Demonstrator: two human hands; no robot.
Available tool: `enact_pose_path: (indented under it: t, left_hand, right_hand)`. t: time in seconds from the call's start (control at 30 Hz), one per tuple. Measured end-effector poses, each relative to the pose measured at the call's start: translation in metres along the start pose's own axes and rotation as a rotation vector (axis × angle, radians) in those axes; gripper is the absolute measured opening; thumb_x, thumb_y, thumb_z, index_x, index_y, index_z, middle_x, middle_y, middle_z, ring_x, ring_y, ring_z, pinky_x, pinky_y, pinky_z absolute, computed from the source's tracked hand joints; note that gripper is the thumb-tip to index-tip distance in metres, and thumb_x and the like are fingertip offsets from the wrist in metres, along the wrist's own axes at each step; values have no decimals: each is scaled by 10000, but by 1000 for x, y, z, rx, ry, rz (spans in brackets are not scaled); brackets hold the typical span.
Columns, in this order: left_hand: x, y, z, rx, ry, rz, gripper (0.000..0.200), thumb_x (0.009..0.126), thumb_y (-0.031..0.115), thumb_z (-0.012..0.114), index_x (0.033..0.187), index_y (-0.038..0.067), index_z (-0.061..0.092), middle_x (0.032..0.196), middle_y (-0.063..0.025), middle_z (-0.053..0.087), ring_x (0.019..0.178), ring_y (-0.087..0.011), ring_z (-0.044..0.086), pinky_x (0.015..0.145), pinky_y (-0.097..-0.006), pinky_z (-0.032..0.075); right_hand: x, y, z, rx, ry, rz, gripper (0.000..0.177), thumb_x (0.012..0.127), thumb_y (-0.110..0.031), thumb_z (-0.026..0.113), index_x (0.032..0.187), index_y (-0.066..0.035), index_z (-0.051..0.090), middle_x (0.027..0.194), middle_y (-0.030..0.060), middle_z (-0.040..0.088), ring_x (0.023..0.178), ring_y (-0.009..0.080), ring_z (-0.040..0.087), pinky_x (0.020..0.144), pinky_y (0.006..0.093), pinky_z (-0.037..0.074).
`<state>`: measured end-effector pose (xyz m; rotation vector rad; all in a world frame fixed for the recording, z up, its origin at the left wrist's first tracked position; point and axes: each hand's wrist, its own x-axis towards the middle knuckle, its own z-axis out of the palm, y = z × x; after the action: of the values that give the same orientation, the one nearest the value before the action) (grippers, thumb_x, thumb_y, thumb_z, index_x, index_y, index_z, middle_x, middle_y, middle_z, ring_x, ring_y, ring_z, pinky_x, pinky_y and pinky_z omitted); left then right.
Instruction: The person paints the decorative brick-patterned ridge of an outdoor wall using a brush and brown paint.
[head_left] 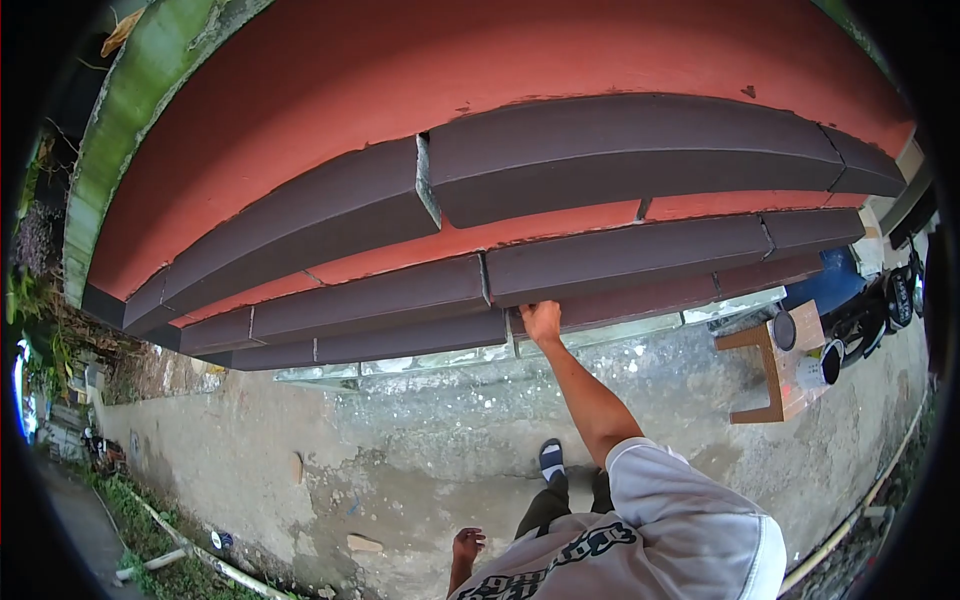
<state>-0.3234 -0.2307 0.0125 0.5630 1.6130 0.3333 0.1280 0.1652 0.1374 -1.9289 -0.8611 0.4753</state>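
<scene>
My right hand (541,321) reaches out at arm's length to a red wall (420,80). Its fingers curl against the lower edge of the lowest dark brown strip (400,340), beside a seam between two pieces. Several such brown strips (620,150) run in rows across the wall, with red showing between them. My left hand (466,546) hangs low by my side, holding nothing, fingers loosely apart. My white printed shirt (660,530) and one sandalled foot (551,460) show below.
A wooden stool (775,375) stands at the right by the wall with a paint can (822,365) and a lid on it. Motorbikes (885,300) are parked at the far right. The concrete ground (400,440) is stained; a pipe (200,560) and grass edge it.
</scene>
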Motion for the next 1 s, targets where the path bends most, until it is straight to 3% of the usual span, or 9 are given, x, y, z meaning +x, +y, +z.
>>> enact_pose_path:
  t: [0.33, 0.57, 0.6, 0.67, 0.73, 0.87, 0.9, 0.93, 1.0]
  left_hand:
    - [18, 5, -12, 62, -25, 13, 258, 900, 42, 450, 1076, 23, 638, 855, -146, 724, 532, -199, 629, 481, -301, 487]
    - [15, 30, -19, 133, -32, 30, 226, 1003, 136, 460, 1096, 38, 641, 889, -132, 731, 570, -174, 623, 514, -285, 498]
    - [21, 26, -23, 141, -82, 41, 228, 1006, 145, 458, 1095, 38, 638, 903, -138, 731, 579, -175, 624, 512, -287, 493]
    - [57, 19, -40, -45, -303, -135, 227, 984, 120, 510, 1146, 22, 635, 966, -164, 731, 682, -232, 684, 602, -330, 554]
    - [59, 42, -34, 431, -410, -4, 268, 961, 130, 540, 1184, 8, 623, 1004, -176, 726, 763, -272, 694, 687, -364, 563]
    - [62, 99, 19, 1359, -600, 349, 387, 914, 151, 600, 1261, -21, 598, 1081, -202, 715, 925, -351, 716, 857, -433, 582]
    - [100, 101, 21, 948, -816, 350, 323, 936, 171, 575, 1213, 11, 622, 1039, -177, 727, 848, -311, 718, 760, -406, 590]
    - [116, 112, 45, 922, -700, 382, 289, 946, 180, 561, 1183, 29, 630, 1011, -161, 732, 788, -278, 709, 699, -388, 579]
    - [118, 137, 98, 602, -499, 138, 227, 970, 211, 519, 1107, 77, 642, 933, -116, 739, 628, -188, 658, 547, -332, 526]
  right_hand:
    - [24, 40, -75, -132, 124, 28, 119, 820, -127, 724, 856, -13, 724, 838, 225, 710, 888, 418, 690, 802, 477, 550]
    - [41, 74, -145, -198, 365, 55, 205, 870, -144, 678, 1041, -36, 702, 917, 238, 708, 899, 441, 675, 809, 503, 538]
    - [37, 79, -160, -142, 441, 65, 224, 880, -151, 674, 1075, -43, 700, 936, 235, 711, 911, 438, 677, 818, 497, 537]
    - [24, 96, -194, -16, 561, 80, 252, 898, -167, 670, 1122, -57, 701, 967, 231, 715, 938, 429, 680, 837, 482, 533]
    - [-8, 130, -231, 123, 661, 80, 265, 914, -186, 668, 1150, -72, 706, 992, 229, 718, 966, 416, 683, 858, 465, 528]
    - [-112, 238, -305, 320, 781, 216, 333, 921, -189, 694, 1204, -17, 662, 980, 161, 723, 893, 265, 714, 807, 385, 552]
    - [-139, 272, -318, 387, 812, 288, 342, 924, -192, 699, 1206, -6, 649, 955, 133, 715, 866, 217, 707, 758, 360, 567]
    - [-173, 274, -341, 423, 825, 358, 340, 925, -197, 702, 1203, -11, 641, 935, 116, 705, 847, 189, 695, 697, 337, 572]
    - [-249, 290, -384, 461, 859, 490, 358, 921, -210, 709, 1216, -32, 611, 951, 93, 681, 822, 162, 677, 619, 315, 580]
